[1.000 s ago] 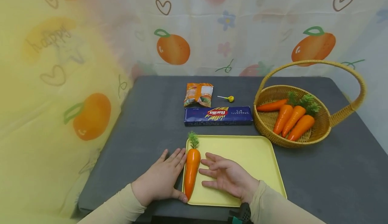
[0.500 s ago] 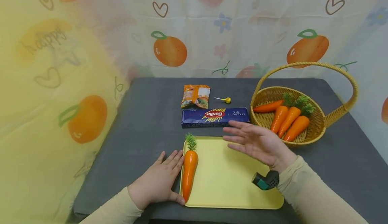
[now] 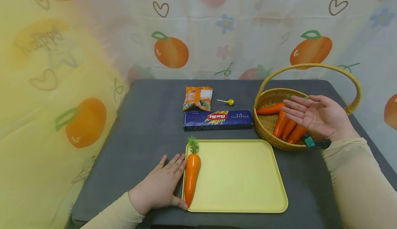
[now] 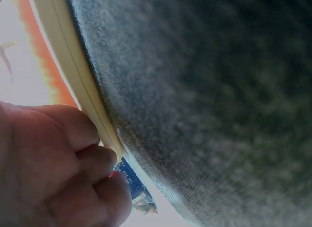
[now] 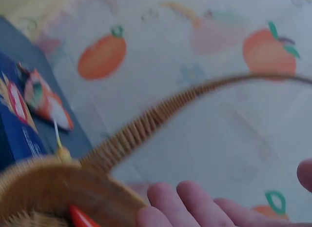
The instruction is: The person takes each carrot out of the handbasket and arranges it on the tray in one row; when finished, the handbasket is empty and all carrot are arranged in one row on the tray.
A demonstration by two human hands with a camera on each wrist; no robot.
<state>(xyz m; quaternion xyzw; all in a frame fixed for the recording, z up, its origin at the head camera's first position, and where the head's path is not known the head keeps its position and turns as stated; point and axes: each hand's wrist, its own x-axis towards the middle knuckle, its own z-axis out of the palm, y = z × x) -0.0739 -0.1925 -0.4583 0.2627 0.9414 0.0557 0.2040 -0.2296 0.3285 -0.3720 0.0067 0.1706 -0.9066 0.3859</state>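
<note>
Along the left edge of a yellow tray (image 3: 235, 177) lies a carrot (image 3: 192, 174) with a green leafy top. My left hand (image 3: 161, 184) rests at that edge, fingers straight beside the carrot; the left wrist view shows its fingertips against the tray rim (image 4: 80, 85). Over the right part of a wicker basket (image 3: 263, 132) is my right hand (image 3: 322, 117), palm up with extended fingers and nothing in it. Several carrots (image 3: 280, 124) lie in the basket, partly hidden by that hand. The right wrist view shows its fingers (image 5: 195, 207) beside the basket rim.
Behind the tray lies a blue spaghetti box (image 3: 218, 120). Further back are an orange snack packet (image 3: 197, 98) and a yellow lollipop (image 3: 230, 102). The basket's tall handle (image 3: 313, 64) arches above it. A printed curtain (image 3: 198, 25) hangs at the back.
My right hand has left the carrot on the tray and travelled right and away to the basket. The left hand and the carrot beside it have kept their places.
</note>
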